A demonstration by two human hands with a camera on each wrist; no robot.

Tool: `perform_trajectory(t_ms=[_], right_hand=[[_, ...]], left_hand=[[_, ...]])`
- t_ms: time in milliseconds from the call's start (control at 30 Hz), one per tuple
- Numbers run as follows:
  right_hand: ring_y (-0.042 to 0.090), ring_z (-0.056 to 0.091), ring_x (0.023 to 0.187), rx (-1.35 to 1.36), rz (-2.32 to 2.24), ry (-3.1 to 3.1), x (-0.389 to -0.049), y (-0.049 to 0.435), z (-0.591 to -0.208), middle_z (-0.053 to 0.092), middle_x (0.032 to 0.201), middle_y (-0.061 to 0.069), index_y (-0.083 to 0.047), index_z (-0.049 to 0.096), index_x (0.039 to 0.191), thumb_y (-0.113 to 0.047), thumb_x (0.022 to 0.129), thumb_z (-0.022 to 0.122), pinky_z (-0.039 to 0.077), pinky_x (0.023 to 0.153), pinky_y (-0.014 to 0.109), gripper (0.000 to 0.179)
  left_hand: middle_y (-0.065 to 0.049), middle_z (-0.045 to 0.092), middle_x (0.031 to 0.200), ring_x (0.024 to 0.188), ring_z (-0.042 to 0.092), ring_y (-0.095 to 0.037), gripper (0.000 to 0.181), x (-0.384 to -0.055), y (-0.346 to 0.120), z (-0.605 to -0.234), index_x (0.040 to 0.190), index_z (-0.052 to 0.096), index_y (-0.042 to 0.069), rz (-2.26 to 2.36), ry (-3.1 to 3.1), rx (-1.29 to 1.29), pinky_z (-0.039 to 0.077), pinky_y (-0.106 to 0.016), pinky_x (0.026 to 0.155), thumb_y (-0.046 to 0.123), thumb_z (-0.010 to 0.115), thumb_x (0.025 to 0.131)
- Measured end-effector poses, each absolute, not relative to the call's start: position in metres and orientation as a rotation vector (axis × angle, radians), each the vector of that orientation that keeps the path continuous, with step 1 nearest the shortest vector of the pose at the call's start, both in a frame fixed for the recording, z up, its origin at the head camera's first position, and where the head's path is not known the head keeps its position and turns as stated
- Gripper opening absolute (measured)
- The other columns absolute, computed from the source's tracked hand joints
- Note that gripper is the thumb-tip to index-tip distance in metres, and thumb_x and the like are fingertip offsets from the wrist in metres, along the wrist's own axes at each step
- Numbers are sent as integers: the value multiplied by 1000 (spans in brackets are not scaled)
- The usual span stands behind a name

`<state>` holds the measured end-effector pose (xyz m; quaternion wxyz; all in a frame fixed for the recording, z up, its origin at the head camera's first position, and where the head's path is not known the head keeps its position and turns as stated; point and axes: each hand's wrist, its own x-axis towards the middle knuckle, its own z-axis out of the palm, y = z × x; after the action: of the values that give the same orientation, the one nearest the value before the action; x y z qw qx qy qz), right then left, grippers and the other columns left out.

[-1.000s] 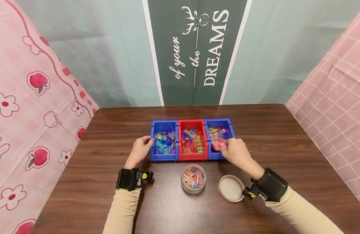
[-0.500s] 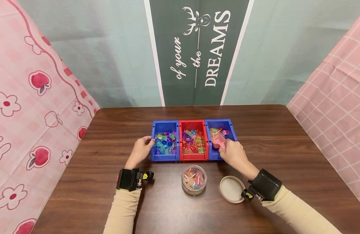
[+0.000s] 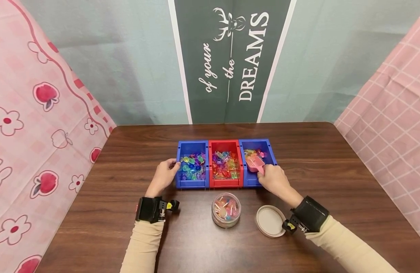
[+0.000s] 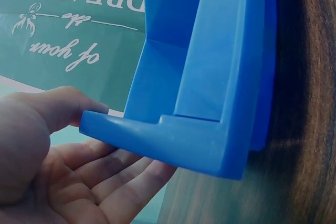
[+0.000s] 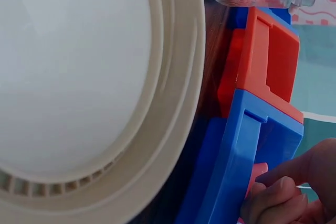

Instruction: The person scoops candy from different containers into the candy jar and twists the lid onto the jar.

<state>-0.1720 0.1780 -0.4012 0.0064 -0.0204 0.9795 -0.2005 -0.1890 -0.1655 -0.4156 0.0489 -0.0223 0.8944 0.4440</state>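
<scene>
My left hand (image 3: 164, 174) grips the outer side wall of the left blue bin (image 3: 192, 184). In the left wrist view the thumb lies at the top edge of its wall (image 4: 173, 142) and the fingers (image 4: 126, 182) spread along the outside. My right hand (image 3: 275, 179) holds a small pink scoop (image 3: 255, 164) by its handle, bowl inside the right blue bin (image 3: 259, 144). Small lollipops and colourful pieces (image 3: 249, 152) lie in that bin beyond the bowl. In the right wrist view the right hand (image 5: 294, 198) is curled at the bin's edge, with little of the scoop showing.
Between the blue bins stands a red bin (image 3: 225, 184) with colourful translucent pieces. An uncovered clear jar (image 3: 225, 224) of lollipops stands in front of it. The jar's round whitish lid (image 3: 269, 221) lies right of it on the wooden table (image 3: 210, 250).
My right hand has shifted slightly left and toward the table's near side, and the scoop's bowl has turned so more of its inside shows. My left hand keeps its grip on the bin.
</scene>
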Motion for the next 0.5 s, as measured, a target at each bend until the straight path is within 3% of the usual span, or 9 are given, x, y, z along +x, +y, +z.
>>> perform_trajectory(t_ms=[500], right_hand=[[18, 43, 54, -79, -658, 3119, -168, 181, -407, 37, 54, 0, -4, 49, 60, -12, 88, 59, 28, 48, 25, 30]], left_hand=[[-25, 64, 121, 108, 61, -31, 39, -189, -165, -417, 130, 54, -6, 1371, 2706, -86, 50, -47, 99, 20, 46, 101]])
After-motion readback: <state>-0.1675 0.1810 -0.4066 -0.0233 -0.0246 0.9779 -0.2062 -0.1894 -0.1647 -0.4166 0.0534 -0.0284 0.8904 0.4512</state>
